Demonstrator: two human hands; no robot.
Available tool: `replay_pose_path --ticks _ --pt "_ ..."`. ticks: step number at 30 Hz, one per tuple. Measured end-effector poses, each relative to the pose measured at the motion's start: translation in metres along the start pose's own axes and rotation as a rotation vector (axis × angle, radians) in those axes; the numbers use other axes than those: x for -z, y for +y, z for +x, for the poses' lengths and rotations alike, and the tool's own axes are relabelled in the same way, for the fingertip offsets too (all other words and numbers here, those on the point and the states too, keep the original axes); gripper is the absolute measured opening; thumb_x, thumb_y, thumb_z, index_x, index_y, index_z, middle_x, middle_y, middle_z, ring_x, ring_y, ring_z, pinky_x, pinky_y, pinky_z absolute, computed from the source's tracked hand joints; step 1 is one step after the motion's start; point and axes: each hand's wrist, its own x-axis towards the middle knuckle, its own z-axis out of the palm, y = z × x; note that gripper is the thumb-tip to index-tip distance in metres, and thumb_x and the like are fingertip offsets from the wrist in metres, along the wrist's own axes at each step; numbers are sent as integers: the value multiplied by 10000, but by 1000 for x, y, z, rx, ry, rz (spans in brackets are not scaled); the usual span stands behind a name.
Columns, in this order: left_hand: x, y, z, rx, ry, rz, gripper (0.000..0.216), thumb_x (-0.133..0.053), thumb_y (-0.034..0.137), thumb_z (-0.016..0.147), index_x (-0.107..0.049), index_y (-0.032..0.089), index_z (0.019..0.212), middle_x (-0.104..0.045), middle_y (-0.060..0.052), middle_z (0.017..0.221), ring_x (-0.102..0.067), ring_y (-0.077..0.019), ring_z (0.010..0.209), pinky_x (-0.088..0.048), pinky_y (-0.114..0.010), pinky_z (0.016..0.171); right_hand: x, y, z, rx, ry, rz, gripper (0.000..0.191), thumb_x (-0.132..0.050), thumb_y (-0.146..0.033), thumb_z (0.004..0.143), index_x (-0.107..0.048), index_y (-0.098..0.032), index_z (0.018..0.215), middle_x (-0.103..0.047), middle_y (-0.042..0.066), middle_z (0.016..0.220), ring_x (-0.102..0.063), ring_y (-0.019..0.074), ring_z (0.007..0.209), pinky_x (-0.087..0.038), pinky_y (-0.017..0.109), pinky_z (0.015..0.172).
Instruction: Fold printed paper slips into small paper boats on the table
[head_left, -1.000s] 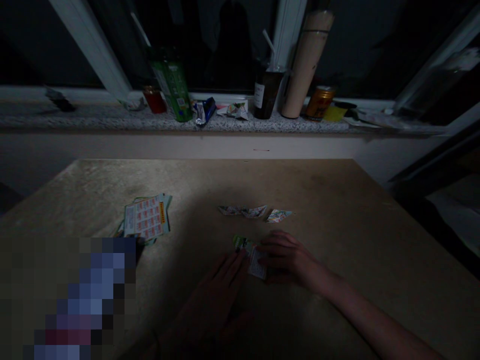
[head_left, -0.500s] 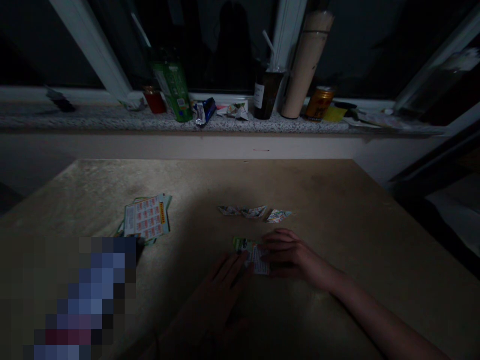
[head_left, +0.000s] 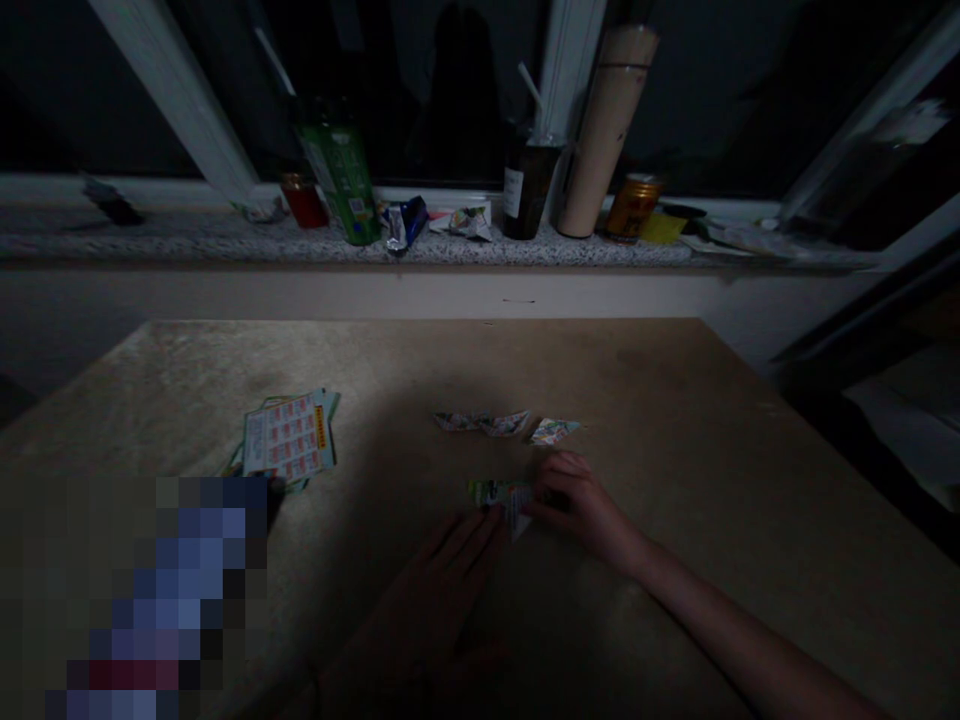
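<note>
A person's two bare hands work at a printed paper slip [head_left: 519, 518] on a dim tabletop [head_left: 660, 390]. The left hand [head_left: 439, 570] lies flat, its fingers nearly straight and close together, fingertips resting at the slip's near left edge and grasping nothing. The right hand [head_left: 577, 495] bends over the slip's right end, fingers curled and thumb against the paper; whether they pinch it is too dark to tell. The slip's green corner [head_left: 484, 491] shows beyond the left fingertips.

Just past the hands lie a long folded paper strip [head_left: 481, 424] and, just beside its right end, a smaller folded paper piece [head_left: 553, 431]. A loose stack of printed cards [head_left: 285, 440] sits well to the left, near a pixelated patch. On the speckled windowsill [head_left: 225, 240] behind stand a green bottle [head_left: 346, 185], a dark cup with a straw [head_left: 531, 190], a tall beige flask [head_left: 604, 140] and a golden can [head_left: 634, 210].
</note>
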Motion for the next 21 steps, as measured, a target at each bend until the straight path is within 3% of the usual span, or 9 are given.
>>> replay_pose_path --ticks 10,16,21 --pt "-6 -1 -2 -27 74 8 865 -498 535 836 -40 170 1472 -109 -64 1534 -131 -255 1384 -129 -415 1125 -13 -3 2 13 6 -300 244 -547 -360 880 -553 -198 698 -571 30 747 -510 198 792 -364 335 768" --pt "-4 0 0 -40 8 26 837 -461 528 850 -66 125 1468 -49 -92 1534 -107 -273 1387 -84 -451 1123 -18 -3 3 59 4 -417 254 -496 -383 906 -580 -201 748 -579 48 773 -512 218 821 -361 358 793" --pt "-6 0 1 -48 42 24 836 -474 487 856 -37 120 1468 -73 -98 1534 -75 -263 1392 -93 -445 1125 -20 -4 4 33 -14 -464 270 -504 -391 901 -588 -184 748 -581 51 782 -509 222 825 -364 364 800"
